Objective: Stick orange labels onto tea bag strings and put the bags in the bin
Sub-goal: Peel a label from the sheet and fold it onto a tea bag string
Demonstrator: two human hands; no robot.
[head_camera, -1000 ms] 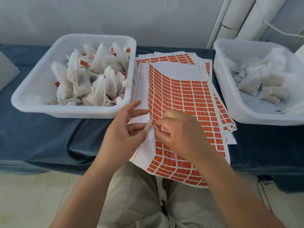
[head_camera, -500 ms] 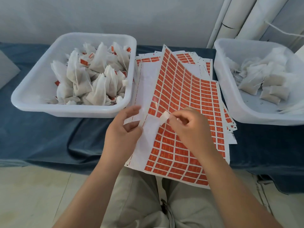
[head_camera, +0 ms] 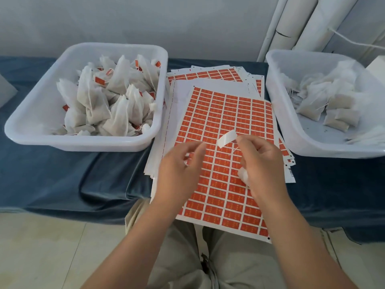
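Label (head_camera: 227,138), white side up, was noted in the head view pinched by the right hand (head_camera: 263,163) above the sheet (head_camera: 220,113), a tea bag (head_camera: 243,178) seemingly tucked beneath; the left hand (head_camera: 179,172) was too blurred for its grip to be determined; sticking onto the string was judged due next.

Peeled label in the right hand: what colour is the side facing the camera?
White. The label shows best in the head view, the only one.

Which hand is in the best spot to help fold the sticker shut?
Probably the left hand: it looks empty and hovers right beside the peeled label. The right hand is busy pinching that label.
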